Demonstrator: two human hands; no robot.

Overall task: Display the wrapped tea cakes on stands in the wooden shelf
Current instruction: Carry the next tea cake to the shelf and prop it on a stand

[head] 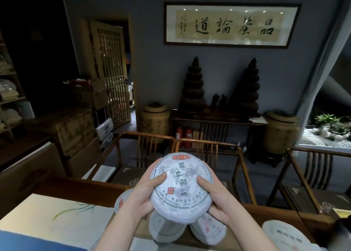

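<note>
A round tea cake (181, 186) in white paper with green and red print is held up in front of me, face toward the camera. My left hand (141, 197) grips its left edge, thumb across the front. My right hand (214, 199) grips the right edge the same way. Below the hands, several more wrapped tea cakes (167, 229) lie on the wooden table (79, 188), one partly hidden behind my left wrist. Another wrapped cake (284, 235) lies at the lower right. A wooden shelf (9, 98) holding pale wrapped items stands in the dark at the far left.
A painted paper sheet (57, 216) covers the table's left side. Wooden chairs (207, 155) stand behind the table. Cardboard boxes (91, 95) and a cabinet sit at the left; clay jars (155, 121), a side table and framed calligraphy (228, 25) line the back wall.
</note>
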